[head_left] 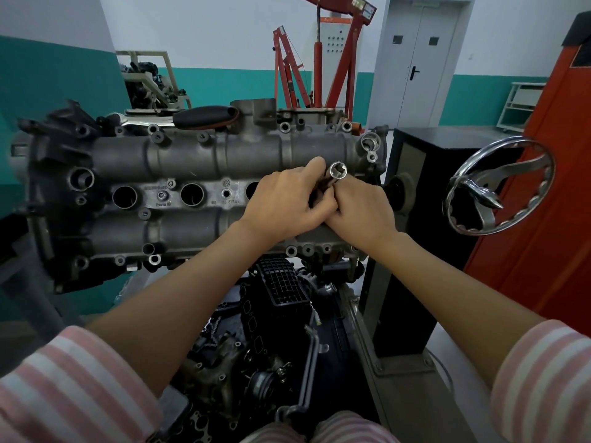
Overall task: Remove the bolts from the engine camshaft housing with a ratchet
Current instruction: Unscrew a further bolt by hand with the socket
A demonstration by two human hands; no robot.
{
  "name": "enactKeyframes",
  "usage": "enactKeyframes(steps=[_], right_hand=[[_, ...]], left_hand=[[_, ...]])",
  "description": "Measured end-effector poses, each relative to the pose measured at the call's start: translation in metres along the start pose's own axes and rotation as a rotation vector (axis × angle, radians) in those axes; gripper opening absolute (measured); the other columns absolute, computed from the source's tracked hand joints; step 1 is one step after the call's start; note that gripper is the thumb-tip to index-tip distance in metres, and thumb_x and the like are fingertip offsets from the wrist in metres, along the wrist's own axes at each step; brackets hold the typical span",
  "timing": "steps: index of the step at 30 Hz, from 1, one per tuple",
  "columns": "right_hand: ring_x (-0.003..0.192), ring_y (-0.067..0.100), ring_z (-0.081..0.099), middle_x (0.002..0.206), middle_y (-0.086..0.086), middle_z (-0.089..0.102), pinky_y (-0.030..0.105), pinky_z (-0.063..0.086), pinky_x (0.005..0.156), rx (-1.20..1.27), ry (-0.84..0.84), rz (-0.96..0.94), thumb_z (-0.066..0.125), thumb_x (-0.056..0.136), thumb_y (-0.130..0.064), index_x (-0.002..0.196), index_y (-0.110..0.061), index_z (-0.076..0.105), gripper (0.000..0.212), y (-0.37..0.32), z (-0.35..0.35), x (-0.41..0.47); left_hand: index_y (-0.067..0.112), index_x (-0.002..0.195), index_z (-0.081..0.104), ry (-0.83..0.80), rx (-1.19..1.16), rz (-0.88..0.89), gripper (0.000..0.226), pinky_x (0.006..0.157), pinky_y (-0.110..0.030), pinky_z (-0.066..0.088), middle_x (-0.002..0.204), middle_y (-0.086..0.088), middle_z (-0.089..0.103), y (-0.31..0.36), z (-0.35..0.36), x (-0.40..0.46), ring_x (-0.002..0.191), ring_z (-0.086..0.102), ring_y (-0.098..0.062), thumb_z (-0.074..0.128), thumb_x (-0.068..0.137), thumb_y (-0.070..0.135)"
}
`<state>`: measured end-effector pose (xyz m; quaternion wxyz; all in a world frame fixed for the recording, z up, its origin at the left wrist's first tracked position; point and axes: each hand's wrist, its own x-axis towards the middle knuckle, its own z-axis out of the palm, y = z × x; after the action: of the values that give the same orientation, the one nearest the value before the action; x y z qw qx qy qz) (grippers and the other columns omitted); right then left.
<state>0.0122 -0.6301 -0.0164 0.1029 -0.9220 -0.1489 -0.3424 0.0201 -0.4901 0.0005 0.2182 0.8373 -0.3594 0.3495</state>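
The grey camshaft housing (pixel 192 158) lies across the engine on a stand, with round plug holes and several bolt bosses along its edges. My left hand (pixel 284 203) and my right hand (pixel 361 209) meet over its right end. Between them they hold a chrome socket (pixel 338 171) on a short shaft, its open end tilted up toward me. The fingers hide the rest of the tool. A ratchet with a black handle (pixel 204 116) and chrome shaft lies on the far side of the housing.
A chrome handwheel (pixel 499 187) sticks out from the black stand column (pixel 415 219) to the right. An orange cabinet (pixel 559 187) stands far right. A red engine crane (pixel 319 59) and another engine are behind. Black engine parts (pixel 281 330) lie below.
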Motion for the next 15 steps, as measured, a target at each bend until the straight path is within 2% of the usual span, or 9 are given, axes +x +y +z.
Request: enactKeyframes(steps=[5,7,15], right_hand=[[0.056,0.015,0.043,0.07,-0.01,0.041,0.029,0.031,0.051,0.0,0.023,-0.017,0.023,0.082,-0.042,0.084,-0.015,0.043,0.033,-0.0026,-0.0026,-0.0009],[0.055,0.013,0.04,0.07,-0.011,0.04,0.028,0.029,0.05,0.009,0.034,-0.019,0.018,0.08,-0.045,0.085,-0.013,0.046,0.042,-0.0027,-0.0031,-0.0013],[0.064,0.017,0.056,0.075,-0.004,0.057,0.031,0.043,0.056,0.024,0.011,0.017,0.039,0.086,-0.041,0.093,-0.011,0.053,0.033,0.0,-0.0006,0.0012]], left_hand=[[0.014,0.08,0.034,-0.031,0.008,-0.006,0.019,0.048,-0.028,0.029,0.056,0.007,0.04,-0.0017,0.0014,0.0003,0.048,0.042,-0.021,0.044,0.078,0.03],[0.014,0.08,0.034,-0.034,0.009,-0.009,0.019,0.048,-0.028,0.03,0.055,0.007,0.038,-0.0012,0.001,0.0006,0.048,0.042,-0.021,0.044,0.078,0.03],[0.013,0.079,0.042,0.009,0.047,-0.01,0.024,0.049,-0.03,0.033,0.058,0.005,0.045,0.0003,0.0019,-0.0001,0.051,0.047,-0.023,0.05,0.093,0.03]])
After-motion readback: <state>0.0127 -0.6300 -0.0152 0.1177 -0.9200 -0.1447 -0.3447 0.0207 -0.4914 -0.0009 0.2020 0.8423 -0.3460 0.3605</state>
